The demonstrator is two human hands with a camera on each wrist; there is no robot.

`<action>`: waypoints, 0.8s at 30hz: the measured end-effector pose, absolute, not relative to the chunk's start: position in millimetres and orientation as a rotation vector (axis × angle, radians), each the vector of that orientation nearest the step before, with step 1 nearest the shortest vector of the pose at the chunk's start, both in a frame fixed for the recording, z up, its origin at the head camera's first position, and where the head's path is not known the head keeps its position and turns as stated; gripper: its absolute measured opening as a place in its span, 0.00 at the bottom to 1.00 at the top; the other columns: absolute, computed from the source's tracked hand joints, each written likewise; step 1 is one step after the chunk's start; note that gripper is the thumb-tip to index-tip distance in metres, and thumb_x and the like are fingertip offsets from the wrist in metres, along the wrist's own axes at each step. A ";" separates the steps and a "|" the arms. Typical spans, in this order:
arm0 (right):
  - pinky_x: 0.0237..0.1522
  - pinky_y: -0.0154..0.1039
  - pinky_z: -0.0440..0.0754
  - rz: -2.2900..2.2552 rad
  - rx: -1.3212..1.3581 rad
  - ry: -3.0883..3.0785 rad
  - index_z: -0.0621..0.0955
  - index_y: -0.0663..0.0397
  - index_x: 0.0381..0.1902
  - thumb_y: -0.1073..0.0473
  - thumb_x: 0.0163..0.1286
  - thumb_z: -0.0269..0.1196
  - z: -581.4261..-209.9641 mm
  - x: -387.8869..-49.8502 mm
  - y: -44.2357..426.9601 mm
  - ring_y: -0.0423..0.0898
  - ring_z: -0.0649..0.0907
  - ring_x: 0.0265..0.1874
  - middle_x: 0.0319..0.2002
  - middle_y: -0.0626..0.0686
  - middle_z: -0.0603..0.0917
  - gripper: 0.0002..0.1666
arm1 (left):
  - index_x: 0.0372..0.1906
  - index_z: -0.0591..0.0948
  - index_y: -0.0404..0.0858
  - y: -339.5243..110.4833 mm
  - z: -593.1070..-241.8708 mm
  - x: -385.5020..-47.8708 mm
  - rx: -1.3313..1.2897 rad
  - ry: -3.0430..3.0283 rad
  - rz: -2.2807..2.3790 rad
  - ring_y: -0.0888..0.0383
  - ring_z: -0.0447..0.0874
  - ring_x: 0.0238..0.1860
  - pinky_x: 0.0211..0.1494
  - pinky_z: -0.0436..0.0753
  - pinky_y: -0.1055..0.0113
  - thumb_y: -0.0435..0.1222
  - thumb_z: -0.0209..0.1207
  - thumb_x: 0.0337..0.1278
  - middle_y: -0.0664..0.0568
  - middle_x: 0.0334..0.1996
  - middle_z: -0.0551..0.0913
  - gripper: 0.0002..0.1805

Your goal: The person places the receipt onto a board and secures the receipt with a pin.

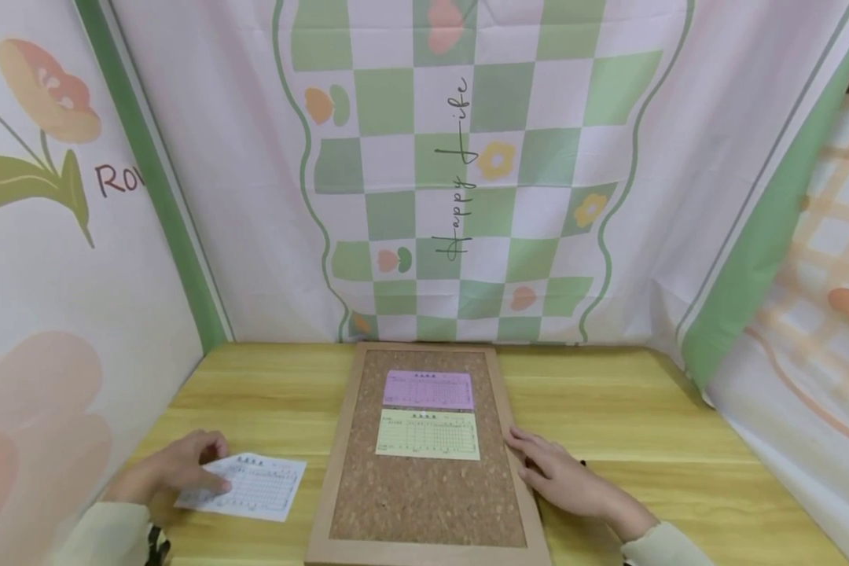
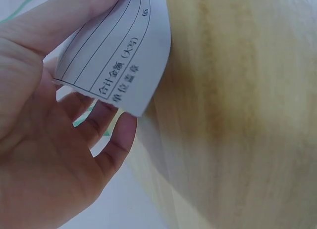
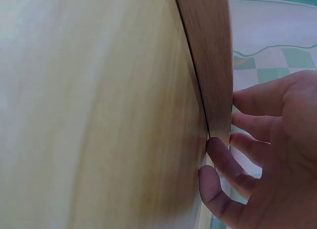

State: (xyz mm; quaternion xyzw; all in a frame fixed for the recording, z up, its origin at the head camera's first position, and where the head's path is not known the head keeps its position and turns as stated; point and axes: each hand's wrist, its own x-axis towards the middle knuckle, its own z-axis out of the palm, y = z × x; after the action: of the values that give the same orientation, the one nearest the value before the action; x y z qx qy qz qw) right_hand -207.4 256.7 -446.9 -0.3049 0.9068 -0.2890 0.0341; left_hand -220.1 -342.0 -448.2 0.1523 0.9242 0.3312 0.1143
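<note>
The step in hand looks to be the placing of the white slip [image 1: 262, 489], which lies over the table [image 1: 630, 409] to the left of the cork board [image 1: 424, 503], apart from it. The left hand [image 1: 180, 466] has the slip pinched at its left end, thumb on top and the other fingers loosely bent; in the left wrist view the held corner curves up clear of the wood. The right hand [image 1: 557, 477] holds nothing fully: its relaxed, slightly bent fingers rest against the right edge of the board's wooden frame [image 1: 336, 472], probably to steady it. On the cork, the purple slip [image 1: 428, 391] sits toward the far end with the yellow slip [image 1: 428, 435] just below it; what fastens them is too small to tell. The next move, as far as can be judged, calls for lifting the white slip over the frame, keeping it flat and uncreased, and lining it up on the bare cork below the yellow one, while the right hand keeps the board from sliding.
</note>
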 end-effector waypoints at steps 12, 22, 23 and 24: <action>0.61 0.71 0.61 -0.907 -0.913 2.768 0.67 0.67 0.72 0.55 0.80 0.53 -447.1 -207.8 257.5 0.72 0.63 0.68 0.72 0.69 0.62 0.30 | 0.43 0.72 0.37 -332.9 -443.1 -216.0 0.161 2.732 0.939 0.51 0.74 0.41 0.48 0.74 0.51 0.35 0.77 0.40 0.47 0.39 0.75 0.27; 0.61 0.70 0.62 -0.906 -0.915 2.777 0.67 0.68 0.72 0.55 0.80 0.53 -447.4 -207.9 258.1 0.71 0.64 0.68 0.72 0.69 0.63 0.30 | 0.46 0.78 0.40 -336.1 -442.7 -216.4 0.140 2.727 0.911 0.53 0.76 0.40 0.46 0.76 0.53 0.39 0.77 0.44 0.50 0.40 0.79 0.24; 0.61 0.70 0.62 -0.905 -0.916 2.777 0.67 0.68 0.72 0.55 0.80 0.53 -447.3 -208.0 258.1 0.71 0.64 0.68 0.72 0.69 0.63 0.30 | 0.44 0.79 0.40 -336.7 -443.2 -217.0 0.145 2.736 0.908 0.54 0.76 0.40 0.46 0.75 0.54 0.39 0.76 0.45 0.51 0.39 0.80 0.22; 0.61 0.70 0.62 -0.903 -0.915 2.778 0.67 0.68 0.72 0.55 0.80 0.53 -447.3 -208.1 258.3 0.71 0.64 0.68 0.72 0.69 0.63 0.30 | 0.43 0.79 0.41 -337.3 -443.4 -217.6 0.155 2.748 0.905 0.54 0.76 0.39 0.45 0.75 0.55 0.39 0.75 0.47 0.51 0.39 0.80 0.19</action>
State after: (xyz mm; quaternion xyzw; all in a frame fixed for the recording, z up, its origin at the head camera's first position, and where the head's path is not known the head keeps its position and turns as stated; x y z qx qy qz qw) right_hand -208.1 258.3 -447.3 -0.2987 0.9067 -0.2949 0.0403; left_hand -217.6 -337.3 -443.4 0.0531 0.9414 0.3101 0.1216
